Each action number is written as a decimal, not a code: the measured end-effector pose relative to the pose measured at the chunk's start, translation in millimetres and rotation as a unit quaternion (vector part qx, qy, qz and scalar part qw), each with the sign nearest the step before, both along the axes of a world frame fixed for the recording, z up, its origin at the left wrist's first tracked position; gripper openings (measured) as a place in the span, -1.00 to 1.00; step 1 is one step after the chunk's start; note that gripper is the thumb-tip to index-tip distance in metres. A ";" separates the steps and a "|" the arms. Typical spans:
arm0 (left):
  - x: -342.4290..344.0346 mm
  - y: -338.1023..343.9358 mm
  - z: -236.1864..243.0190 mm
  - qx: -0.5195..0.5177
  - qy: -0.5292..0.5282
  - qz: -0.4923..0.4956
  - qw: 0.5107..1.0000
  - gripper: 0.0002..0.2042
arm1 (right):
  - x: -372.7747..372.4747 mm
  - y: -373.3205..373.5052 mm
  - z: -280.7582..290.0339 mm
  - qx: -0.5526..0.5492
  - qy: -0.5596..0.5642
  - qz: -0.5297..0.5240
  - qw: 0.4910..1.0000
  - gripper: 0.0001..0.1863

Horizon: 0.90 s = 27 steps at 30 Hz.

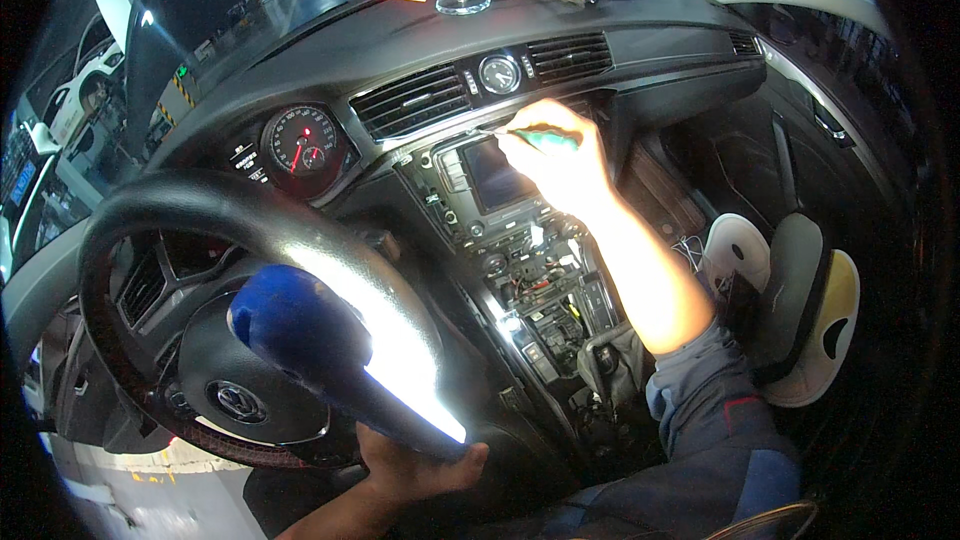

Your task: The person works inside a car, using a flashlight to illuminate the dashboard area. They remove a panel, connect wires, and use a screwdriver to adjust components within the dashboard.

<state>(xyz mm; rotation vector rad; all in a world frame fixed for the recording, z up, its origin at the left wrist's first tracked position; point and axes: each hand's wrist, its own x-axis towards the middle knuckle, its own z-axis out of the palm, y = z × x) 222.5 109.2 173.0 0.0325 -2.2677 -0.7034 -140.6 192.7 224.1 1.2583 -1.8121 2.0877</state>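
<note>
My left hand [415, 465] is wrapped round the lower end of a blue work light [310, 330], whose bright strip faces the centre console. In my right hand [570, 170] is a screwdriver [552, 141] with a green handle. Its thin shaft points left at the upper edge of the car's head unit [498, 175], just beneath the air vents. Glare whitens my right hand and forearm, so the fingers are partly washed out. Whether the tip touches a screw I cannot make out.
Left of the console are the steering wheel [250, 202] and the lit instrument cluster [302, 152]. Below the head unit the console lies exposed, with wiring and connectors [560, 290]. A small flag stand [462, 3] is on the dashboard. Pale slippers [738, 248] lie at the right.
</note>
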 end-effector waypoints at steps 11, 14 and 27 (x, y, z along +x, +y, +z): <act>3.5 7.1 8.3 -0.099 -0.032 0.012 0.995 -0.22 | 13.7 -16.4 -3.2 -0.027 -0.056 -0.032 0.998 -0.85; 10.1 4.2 11.4 -0.263 -0.066 0.040 0.962 -0.22 | 27.6 -18.5 -12.6 -0.055 0.060 -0.075 0.994 -0.88; 7.2 5.2 -0.6 -0.212 -0.008 0.048 0.976 -0.43 | 28.3 -19.2 -11.5 -0.052 0.106 -0.097 0.988 -0.88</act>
